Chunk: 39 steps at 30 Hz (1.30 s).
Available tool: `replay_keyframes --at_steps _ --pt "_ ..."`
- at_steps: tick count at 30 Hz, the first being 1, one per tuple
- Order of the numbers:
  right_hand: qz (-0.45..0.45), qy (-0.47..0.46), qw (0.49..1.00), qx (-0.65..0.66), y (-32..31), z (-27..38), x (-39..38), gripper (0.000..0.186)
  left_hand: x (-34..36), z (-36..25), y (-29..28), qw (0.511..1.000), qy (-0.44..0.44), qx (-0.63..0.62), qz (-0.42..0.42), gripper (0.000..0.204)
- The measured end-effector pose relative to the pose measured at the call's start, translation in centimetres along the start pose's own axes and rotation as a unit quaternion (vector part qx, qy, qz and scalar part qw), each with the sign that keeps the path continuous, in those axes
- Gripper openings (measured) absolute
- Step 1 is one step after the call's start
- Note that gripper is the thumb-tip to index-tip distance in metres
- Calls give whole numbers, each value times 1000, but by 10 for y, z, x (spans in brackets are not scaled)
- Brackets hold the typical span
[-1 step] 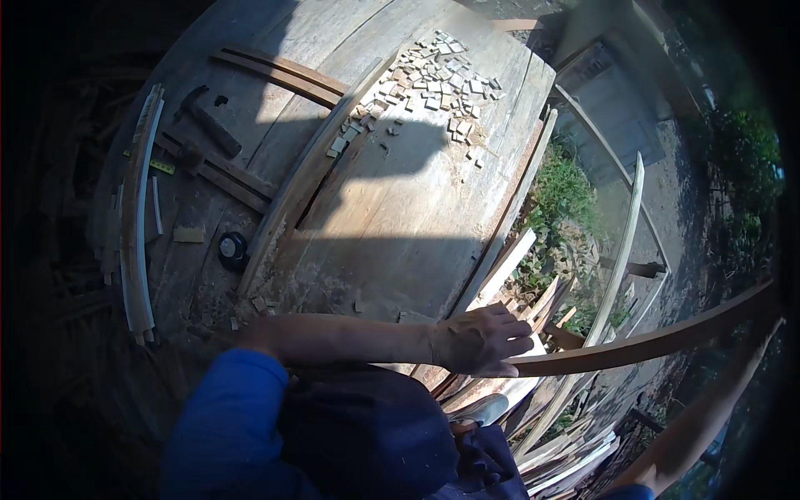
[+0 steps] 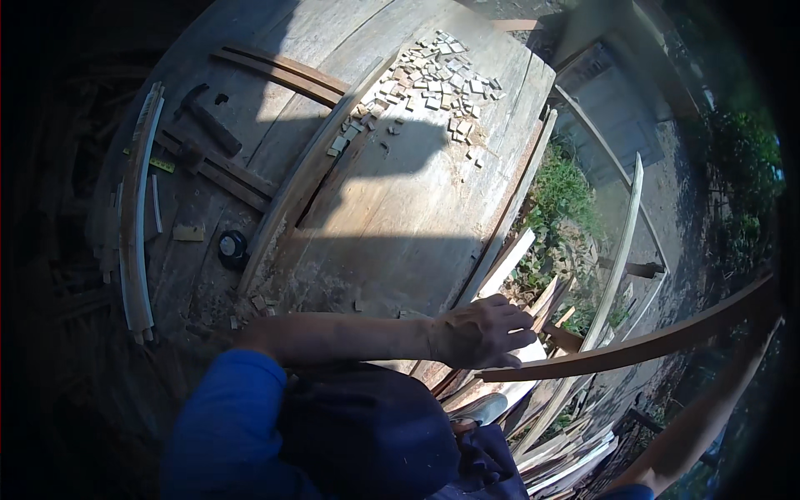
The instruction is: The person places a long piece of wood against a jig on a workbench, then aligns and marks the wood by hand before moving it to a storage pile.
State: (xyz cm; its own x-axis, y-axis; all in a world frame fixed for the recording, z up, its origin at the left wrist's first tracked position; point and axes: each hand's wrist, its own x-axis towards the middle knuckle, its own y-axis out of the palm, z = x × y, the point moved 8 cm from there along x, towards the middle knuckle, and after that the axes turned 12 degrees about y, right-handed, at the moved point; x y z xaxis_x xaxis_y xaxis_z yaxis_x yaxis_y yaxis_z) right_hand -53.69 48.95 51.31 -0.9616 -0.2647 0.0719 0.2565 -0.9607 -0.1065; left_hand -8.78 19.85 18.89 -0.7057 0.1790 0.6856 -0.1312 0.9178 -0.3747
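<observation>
A long brown wooden strip (image 2: 625, 354) slants up from beside my left hand toward the right rim of the view. My left hand (image 2: 483, 332) is just above the strip's near end, fingers stretched to the right and slightly apart, the thumb close to the wood. At the dark right rim, my right hand (image 2: 768, 307) is at the far end of the strip and appears to grip it; shadow hides most of its fingers. On the wooden table (image 2: 375, 208), many small cut wood pieces (image 2: 442, 79) lie scattered at the far side.
On the table's left lie a hammer (image 2: 208, 123), a round black tape measure (image 2: 233, 247), a long wooden bar (image 2: 312, 162) and a bundle of pale strips (image 2: 137, 217). Loose slats (image 2: 575, 462) lie below right. A pale slat (image 2: 621, 250) leans beyond green plants (image 2: 562, 192).
The strip's near end has slid left and now shows below my left hand. That hand has shifted slightly up, its fingers looser about the wood.
</observation>
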Motion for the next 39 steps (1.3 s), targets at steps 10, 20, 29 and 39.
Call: replay_keyframes --at_steps 10,20,29,39 --pt "95 -46 921 -375 177 -123 -162 63 24 -45 -218 897 95 397 -172 54" --pt "366 -81 743 -554 211 -339 -305 65 -63 21 -113 794 -9 489 361 65" --pt "412 108 654 -626 192 -420 -320 72 -157 91 -57 883 -157 353 265 33" --pt "320 131 683 -644 193 -475 -357 66 -190 125 -35 896 -170 288 293 54"
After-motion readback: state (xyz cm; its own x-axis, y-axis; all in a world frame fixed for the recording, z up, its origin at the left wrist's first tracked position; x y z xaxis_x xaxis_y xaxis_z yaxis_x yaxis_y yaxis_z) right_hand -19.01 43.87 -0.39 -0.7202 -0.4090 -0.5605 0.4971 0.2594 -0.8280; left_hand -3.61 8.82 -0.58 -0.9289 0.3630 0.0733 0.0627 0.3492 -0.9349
